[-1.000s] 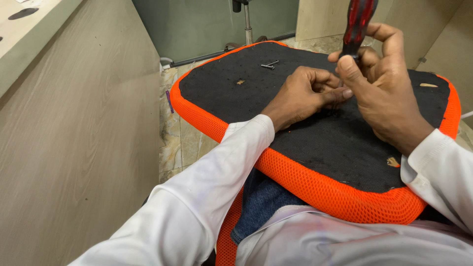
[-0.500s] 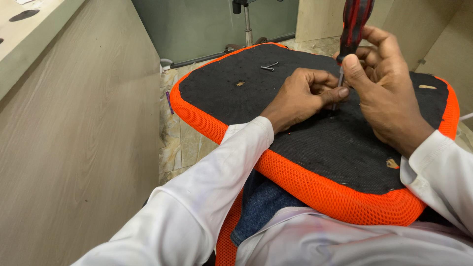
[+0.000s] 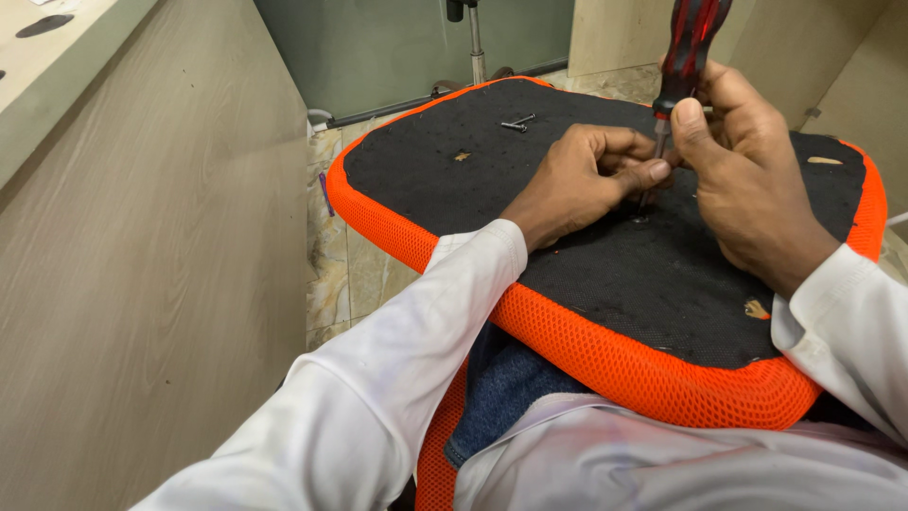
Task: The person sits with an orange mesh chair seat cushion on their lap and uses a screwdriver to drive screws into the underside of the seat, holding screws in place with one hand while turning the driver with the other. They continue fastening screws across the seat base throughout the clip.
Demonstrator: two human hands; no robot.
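An orange mesh seat cushion (image 3: 605, 355) lies upside down on my lap, its black underside (image 3: 567, 265) facing up. My right hand (image 3: 747, 180) grips a screwdriver (image 3: 688, 47) with a red-and-black handle, held upright with its tip down on the black underside. My left hand (image 3: 586, 175) rests on the underside, fingers curled and pinched around the screwdriver's shaft near the tip. The tip itself is hidden by my fingers. Two loose screws (image 3: 517, 123) lie on the far part of the underside.
A wooden panel (image 3: 142, 284) rises at the left beside a tiled floor strip (image 3: 331, 255). Small holes (image 3: 462, 156) and torn spots (image 3: 757, 308) mark the black underside. A metal pole (image 3: 476, 43) stands beyond the cushion.
The screwdriver handle and my right hand's fingers have shifted slightly around it. My left hand stays pinched at the shaft.
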